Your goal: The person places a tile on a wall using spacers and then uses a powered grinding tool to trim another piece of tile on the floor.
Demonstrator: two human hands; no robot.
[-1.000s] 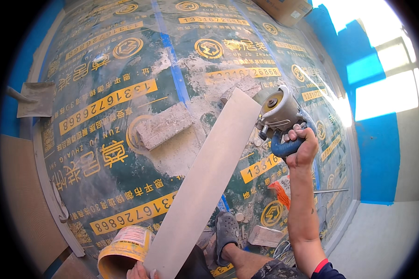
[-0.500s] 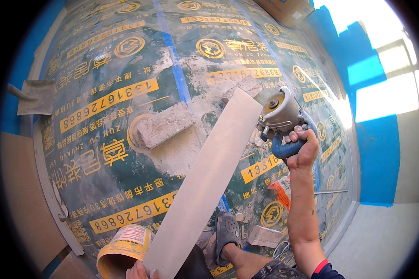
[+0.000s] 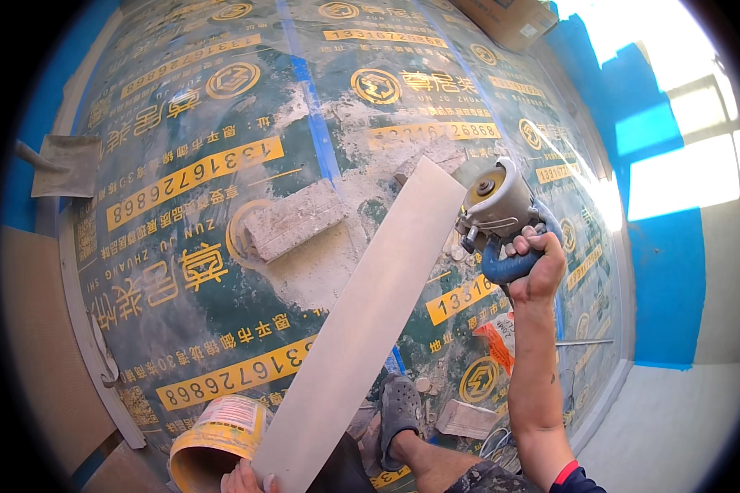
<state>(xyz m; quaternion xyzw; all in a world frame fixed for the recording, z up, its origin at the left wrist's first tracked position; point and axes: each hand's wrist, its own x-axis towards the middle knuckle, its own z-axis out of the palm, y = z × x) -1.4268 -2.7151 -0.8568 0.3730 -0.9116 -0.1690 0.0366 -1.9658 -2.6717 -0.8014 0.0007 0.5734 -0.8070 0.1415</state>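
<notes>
Within the clasped left hand (image 3: 242,479), a pale slab (image 3: 358,333), far end beside the cutter (image 3: 499,203) in the clenched right hand (image 3: 539,261)

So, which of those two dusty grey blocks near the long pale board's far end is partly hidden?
The farther block: the far end of the board covers part of it. The nearer block, left of the board, lies in full view.

Setting is presenting as an indoor renovation site. Printed green floor sheeting (image 3: 259,105) is stretching beyond the left grip (image 3: 242,478), blue tape (image 3: 321,135) running across it. Dust (image 3: 306,281) is coating it left of the right grip (image 3: 536,267), which is holding a power cutter (image 3: 506,205). A yellow bucket (image 3: 222,426) is sitting beside the left grip; a shovel (image 3: 70,166) is resting beyond.
</notes>
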